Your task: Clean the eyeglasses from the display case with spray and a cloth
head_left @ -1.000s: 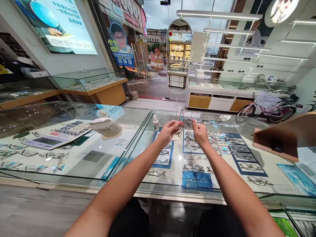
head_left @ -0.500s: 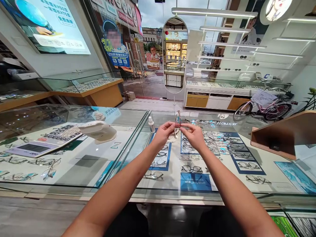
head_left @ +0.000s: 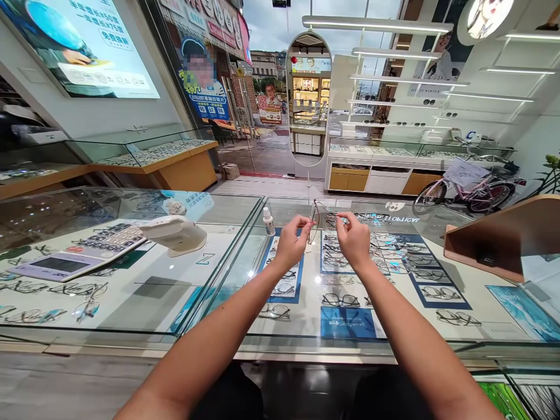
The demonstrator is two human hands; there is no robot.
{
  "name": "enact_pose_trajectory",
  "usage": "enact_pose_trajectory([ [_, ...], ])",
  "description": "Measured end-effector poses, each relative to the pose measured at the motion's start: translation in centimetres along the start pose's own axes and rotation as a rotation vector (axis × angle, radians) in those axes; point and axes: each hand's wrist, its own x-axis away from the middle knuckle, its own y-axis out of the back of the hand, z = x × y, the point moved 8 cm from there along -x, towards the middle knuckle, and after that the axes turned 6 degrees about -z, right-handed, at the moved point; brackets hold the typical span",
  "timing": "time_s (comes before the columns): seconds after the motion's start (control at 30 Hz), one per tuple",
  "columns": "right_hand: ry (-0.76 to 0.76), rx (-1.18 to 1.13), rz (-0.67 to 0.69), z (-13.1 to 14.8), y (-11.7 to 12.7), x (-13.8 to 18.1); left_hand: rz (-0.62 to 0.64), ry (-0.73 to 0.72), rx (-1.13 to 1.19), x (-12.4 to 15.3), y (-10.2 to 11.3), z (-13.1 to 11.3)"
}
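Observation:
A thin-framed pair of glasses (head_left: 314,220) hangs above the glass counter (head_left: 245,274), seen edge-on. My left hand (head_left: 291,242) pinches the frame's front at its left side. My right hand (head_left: 353,236) pinches one temple arm, drawn out to the right of the frame. Both arms stretch forward over the counter. Under the glass lie several pairs of glasses on blue and white trays (head_left: 345,321).
A small white dropper bottle (head_left: 268,221) stands on the counter just left of my hands. A white device (head_left: 175,234) and a calculator (head_left: 79,254) lie further left. A wooden stand (head_left: 503,236) is at the right. A mirror (head_left: 308,96) and a pink bicycle (head_left: 464,189) are beyond.
My right hand came in to the frame, then drew back to the right with a temple arm, which has swung out. The view shifted slightly.

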Motion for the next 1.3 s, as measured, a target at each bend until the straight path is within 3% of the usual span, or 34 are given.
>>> enact_pose_trajectory([
  [0.2,0.137,0.212,-0.295,-0.2,2.5,-0.3,0.102,-0.042,-0.155,0.1,-0.6,-0.1],
  [0.43,0.401,0.115,-0.331,2.2,2.8,0.5,-0.011,0.024,-0.017,0.0,-0.1,1.1],
  [0.6,0.533,0.063,-0.264,3.7,2.8,0.8,-0.045,0.015,-0.012,0.0,0.1,0.9],
  [0.7,0.466,0.006,-0.206,3.4,2.1,0.9,-0.045,0.023,0.014,0.1,-0.1,0.8],
  [0.9,0.193,-0.162,0.038,1.5,-1.3,1.2,0.004,0.015,0.041,0.7,-1.1,1.1],
  [1.07,0.088,-0.155,0.067,0.7,-1.9,1.2,0.039,0.001,0.027,1.2,-1.7,0.7],
  [1.3,0.001,-0.123,0.065,0.1,-1.9,0.9,-0.01,0.011,0.054,1.2,-1.4,0.4],
])
